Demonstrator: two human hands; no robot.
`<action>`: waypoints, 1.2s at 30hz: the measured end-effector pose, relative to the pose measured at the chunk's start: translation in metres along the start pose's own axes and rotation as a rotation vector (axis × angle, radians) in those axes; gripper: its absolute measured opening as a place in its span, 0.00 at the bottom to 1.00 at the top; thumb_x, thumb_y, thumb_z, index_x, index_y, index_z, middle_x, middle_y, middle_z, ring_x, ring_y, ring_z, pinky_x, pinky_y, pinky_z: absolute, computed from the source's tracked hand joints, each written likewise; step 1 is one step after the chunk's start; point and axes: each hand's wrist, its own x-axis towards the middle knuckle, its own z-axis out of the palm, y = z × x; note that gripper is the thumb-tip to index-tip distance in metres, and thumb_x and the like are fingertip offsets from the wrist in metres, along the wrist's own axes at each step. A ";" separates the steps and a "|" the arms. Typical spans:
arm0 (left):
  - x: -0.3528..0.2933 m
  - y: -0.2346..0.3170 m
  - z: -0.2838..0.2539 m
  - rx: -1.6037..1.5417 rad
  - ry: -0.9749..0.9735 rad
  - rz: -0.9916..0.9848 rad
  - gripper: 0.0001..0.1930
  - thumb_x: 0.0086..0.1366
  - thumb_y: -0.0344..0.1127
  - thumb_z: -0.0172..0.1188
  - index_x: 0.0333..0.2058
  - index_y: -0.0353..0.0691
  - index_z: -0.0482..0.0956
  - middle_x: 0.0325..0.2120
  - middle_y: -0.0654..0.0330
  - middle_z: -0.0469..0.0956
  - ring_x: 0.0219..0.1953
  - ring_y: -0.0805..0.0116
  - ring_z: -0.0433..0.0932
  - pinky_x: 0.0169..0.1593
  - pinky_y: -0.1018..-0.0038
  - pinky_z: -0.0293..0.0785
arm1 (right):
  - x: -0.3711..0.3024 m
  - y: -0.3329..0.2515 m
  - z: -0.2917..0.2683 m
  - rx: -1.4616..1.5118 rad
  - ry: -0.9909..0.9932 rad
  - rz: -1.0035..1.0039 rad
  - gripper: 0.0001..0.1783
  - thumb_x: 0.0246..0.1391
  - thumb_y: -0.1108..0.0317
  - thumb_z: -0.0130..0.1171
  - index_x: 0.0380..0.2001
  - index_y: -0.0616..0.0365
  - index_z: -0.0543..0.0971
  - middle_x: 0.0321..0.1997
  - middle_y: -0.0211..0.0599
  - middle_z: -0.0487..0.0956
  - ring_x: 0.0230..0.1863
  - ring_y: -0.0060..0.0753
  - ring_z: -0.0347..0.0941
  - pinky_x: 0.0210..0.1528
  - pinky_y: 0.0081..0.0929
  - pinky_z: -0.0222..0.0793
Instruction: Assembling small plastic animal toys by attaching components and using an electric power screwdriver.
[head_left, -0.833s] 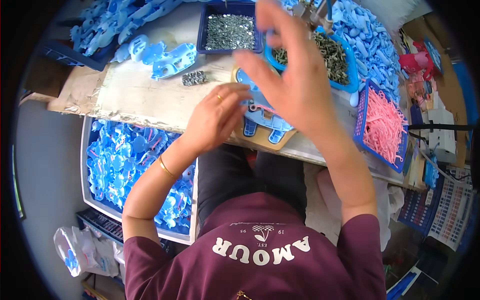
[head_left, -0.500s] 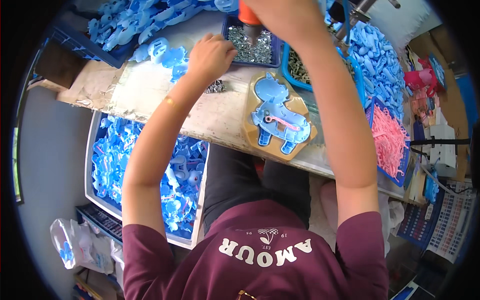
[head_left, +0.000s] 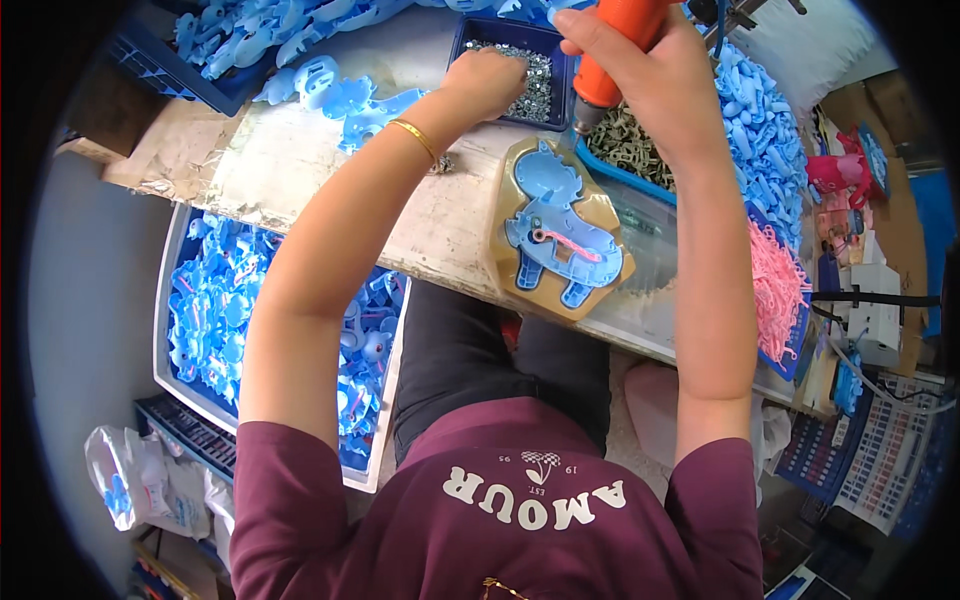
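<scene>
My left hand (head_left: 487, 84) dips into a dark blue tray (head_left: 562, 60) of small shiny metal screws (head_left: 537, 88). Its fingers are curled together; what they hold, if anything, is hidden. My right hand (head_left: 672, 92) is wrapped round an orange power screwdriver (head_left: 612, 62), its metal nose pointing down between the screw tray and a teal tray. Nearer me, a tan holder (head_left: 508, 272) cradles a blue animal-shaped plastic shell half (head_left: 545, 178). Inside the shell lie a pink strip (head_left: 572, 243) and a small round metal part at the strip's left end.
The teal tray (head_left: 628, 178) holds dull metal pieces. Blue plastic parts (head_left: 755, 130) and a basket of pink strips (head_left: 778, 290) are at right. Blue shells (head_left: 350, 105) lie at the far left. A white-rimmed bin (head_left: 165, 330) of blue pieces stands below the table edge.
My left hand has moved right and farther away, into the screw tray. My right hand has carried the screwdriver rightward, from above the screws to beside the teal tray.
</scene>
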 end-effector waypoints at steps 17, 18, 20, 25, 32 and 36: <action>-0.075 0.051 -0.032 -0.193 0.486 0.489 0.14 0.61 0.44 0.67 0.31 0.44 0.71 0.23 0.61 0.74 0.34 0.61 0.77 0.37 0.65 0.76 | -0.002 0.040 -0.005 0.674 -0.311 -0.525 0.17 0.58 0.73 0.63 0.49 0.64 0.72 0.28 0.32 0.78 0.25 0.21 0.76 0.26 0.19 0.70; -0.084 0.060 -0.028 -0.213 0.487 0.534 0.14 0.61 0.43 0.67 0.31 0.45 0.71 0.23 0.62 0.73 0.33 0.62 0.77 0.37 0.66 0.75 | -0.012 0.038 -0.008 0.673 -0.304 -0.516 0.17 0.58 0.73 0.63 0.49 0.64 0.72 0.28 0.32 0.78 0.25 0.21 0.76 0.26 0.19 0.70; -0.104 0.076 -0.032 -0.274 0.509 0.518 0.14 0.59 0.42 0.69 0.31 0.44 0.73 0.23 0.62 0.74 0.33 0.63 0.77 0.36 0.68 0.75 | -0.042 -0.005 -0.002 0.351 -0.076 0.022 0.17 0.57 0.74 0.62 0.48 0.65 0.72 0.24 0.31 0.77 0.21 0.19 0.72 0.23 0.17 0.67; -0.114 0.097 -0.034 -0.458 0.485 0.472 0.12 0.59 0.39 0.70 0.33 0.43 0.76 0.23 0.62 0.74 0.29 0.62 0.77 0.32 0.66 0.74 | -0.057 -0.014 -0.001 0.437 -0.014 0.097 0.17 0.56 0.74 0.61 0.47 0.66 0.71 0.22 0.31 0.76 0.16 0.17 0.68 0.18 0.17 0.62; -0.126 0.114 -0.031 -0.613 0.407 0.396 0.10 0.62 0.37 0.69 0.34 0.41 0.76 0.24 0.59 0.74 0.30 0.58 0.77 0.33 0.64 0.74 | -0.066 -0.010 -0.008 0.389 -0.033 0.018 0.18 0.55 0.74 0.61 0.47 0.66 0.71 0.22 0.32 0.76 0.16 0.18 0.68 0.19 0.17 0.64; -0.135 0.126 -0.037 -0.951 0.169 0.293 0.11 0.65 0.38 0.66 0.36 0.37 0.76 0.27 0.54 0.77 0.32 0.54 0.78 0.36 0.62 0.75 | -0.076 -0.013 -0.012 0.486 -0.009 0.102 0.18 0.54 0.75 0.61 0.48 0.67 0.71 0.23 0.33 0.77 0.17 0.18 0.70 0.20 0.19 0.65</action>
